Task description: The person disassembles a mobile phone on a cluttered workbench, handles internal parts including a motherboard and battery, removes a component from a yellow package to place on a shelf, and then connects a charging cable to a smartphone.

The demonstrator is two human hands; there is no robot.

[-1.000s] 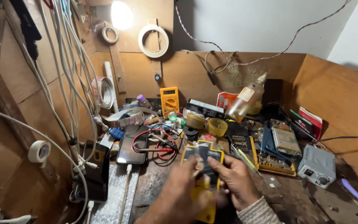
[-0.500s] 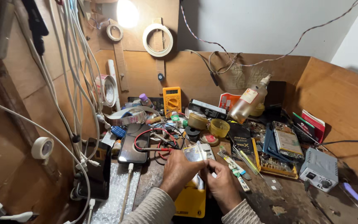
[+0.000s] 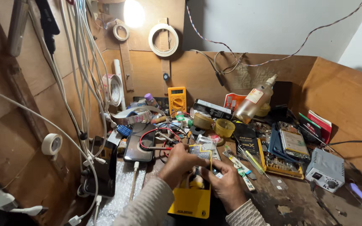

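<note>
Both hands meet low in the centre of the head view. Left hand [image 3: 180,164] curls over the top left of a yellow card pack [image 3: 191,192], fingers pinched on its clear blister, while the right hand [image 3: 227,184] clasps the pack's right edge from the side. That pack stands tilted at bottom centre, its lower end near the frame's edge, half covered by both hands.

Just above the left hand lies a black phone [image 3: 138,142] with red leads [image 3: 158,140] looped beside it, close enough to crowd the fingers. Right of the hands, thin tools [image 3: 239,163] lie fanned on the bench, and beyond them an orange bit tray [image 3: 279,165] and a bared phone [image 3: 293,142]. At right of centre sits a grey power box [image 3: 325,169]. Further up, mid-frame, stand a yellow meter [image 3: 177,99], two tape rolls [image 3: 214,124] and a tilted bottle [image 3: 254,99]. White cables [image 3: 80,75] hang down the left side, with a tape ring [image 3: 163,39] on the back wall under a lamp [image 3: 134,12]. Bubble wrap [image 3: 120,192] lies at lower left.
</note>
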